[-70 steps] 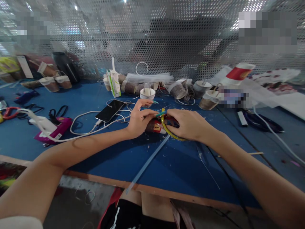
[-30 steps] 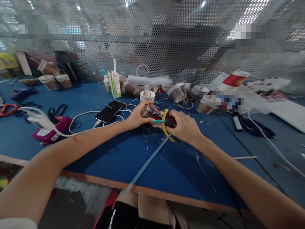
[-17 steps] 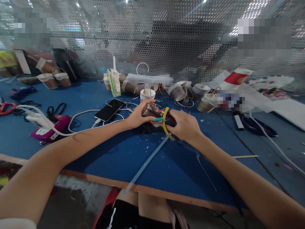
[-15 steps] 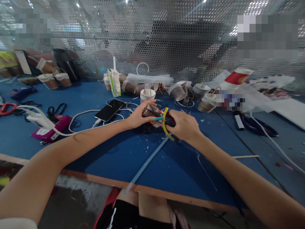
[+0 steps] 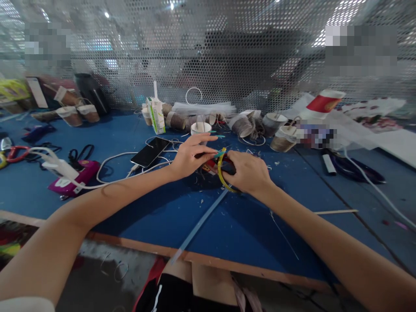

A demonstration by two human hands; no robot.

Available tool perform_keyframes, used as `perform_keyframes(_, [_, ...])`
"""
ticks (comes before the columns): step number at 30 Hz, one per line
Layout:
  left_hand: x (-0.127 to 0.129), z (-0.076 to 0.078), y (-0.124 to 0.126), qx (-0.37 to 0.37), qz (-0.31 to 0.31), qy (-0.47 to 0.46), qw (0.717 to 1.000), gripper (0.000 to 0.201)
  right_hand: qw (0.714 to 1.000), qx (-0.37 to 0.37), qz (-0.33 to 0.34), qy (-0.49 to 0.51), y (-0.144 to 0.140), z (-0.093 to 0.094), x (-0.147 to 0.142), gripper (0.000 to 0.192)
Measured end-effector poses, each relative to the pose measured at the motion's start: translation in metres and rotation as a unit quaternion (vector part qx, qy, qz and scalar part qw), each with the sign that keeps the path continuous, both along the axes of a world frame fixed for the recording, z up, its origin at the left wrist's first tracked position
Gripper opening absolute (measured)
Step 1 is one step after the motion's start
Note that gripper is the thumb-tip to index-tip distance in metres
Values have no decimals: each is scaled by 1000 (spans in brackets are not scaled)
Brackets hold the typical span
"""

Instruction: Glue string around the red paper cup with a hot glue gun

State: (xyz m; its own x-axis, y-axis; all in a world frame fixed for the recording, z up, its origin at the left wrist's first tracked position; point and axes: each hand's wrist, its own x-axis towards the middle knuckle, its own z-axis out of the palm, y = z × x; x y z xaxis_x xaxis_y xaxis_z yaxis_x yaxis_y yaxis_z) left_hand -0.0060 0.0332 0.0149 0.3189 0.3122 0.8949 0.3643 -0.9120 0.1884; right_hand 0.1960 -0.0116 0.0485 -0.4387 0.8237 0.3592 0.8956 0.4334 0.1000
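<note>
My right hand is closed around pliers with curved yellow and red handles. Their jaws point left and are largely hidden behind my fingers. My left hand, with long teal nails, meets the pliers from the left. Its thumb and forefinger come together by the yellow handle, while the other fingers stretch out. Whatever they pinch is too small to make out. Just behind that hand stands a white paper cup. A small red packet lies partly hidden under the hands.
A pale strip runs to the table's front edge. Left are a phone on a white cable and a purple power strip. Thread-wrapped cups and a drink carton line the back by a perforated metal screen.
My left hand has shifted slightly, its fingers lifting and straightening, and now covers the brownish item seen behind it before. The right hand keeps hold of the pliers. The view has moved a little.
</note>
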Motion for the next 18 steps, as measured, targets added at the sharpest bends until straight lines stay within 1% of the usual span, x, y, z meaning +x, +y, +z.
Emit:
perform_keyframes(3, [6,-5,-3,-25,-18,-59,998,10,1000,-10,-16,-7,-2,1,-4,38])
perform_keyframes(6, [10,-7,-5,-27,-17,-92,995,12,999,-15,-27,-13,-6,3,-9,40])
perform_keyframes(9, [10,-6,-7,-10,6,-71,997,16,999,-15,-37,-20,-9,5,-13,39])
perform_keyframes(14, [9,-5,-8,36,88,-40,995,20,999,-3,-26,-26,-11,4,-14,35])
perform_keyframes(16, [9,-6,-8,46,95,-37,994,20,999,-6,-22,-31,-11,4,-14,35])
perform_keyframes(18, [10,-8,-10,56,79,-35,995,20,999,-9,-25,-34,-11,5,-13,38])
